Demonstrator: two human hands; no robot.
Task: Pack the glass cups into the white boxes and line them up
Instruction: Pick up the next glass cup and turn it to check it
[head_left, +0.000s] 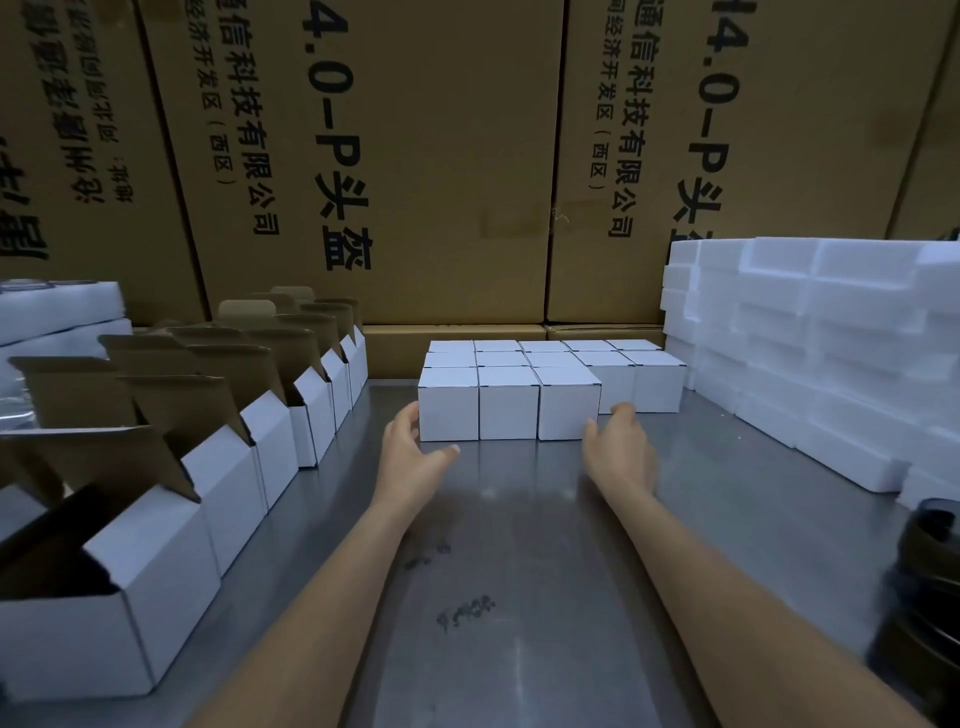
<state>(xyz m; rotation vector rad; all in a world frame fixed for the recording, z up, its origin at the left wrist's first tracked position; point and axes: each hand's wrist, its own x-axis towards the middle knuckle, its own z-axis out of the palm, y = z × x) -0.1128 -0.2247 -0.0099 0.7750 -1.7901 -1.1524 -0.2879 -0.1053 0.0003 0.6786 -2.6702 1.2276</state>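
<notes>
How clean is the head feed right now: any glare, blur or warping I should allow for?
Head view: dim, bluish light; soft glare patches on the steel table; wide-angle bending bows the cardboard cartons and foam stack; the open boxes at the near left are stretched; closed boxes and both hands, left and right, look sharp.

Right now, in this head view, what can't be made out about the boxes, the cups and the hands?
- Closed white boxes: shut lids hide whether cups are inside.
- Open boxes on the left: interiors dark, contents unclear.
- Dark round object: cut off by the right edge, unidentifiable.
- Left hand and right hand: beside the front row, contact with the boxes uncertain.
- No glass cup is clearly visible.
</notes>
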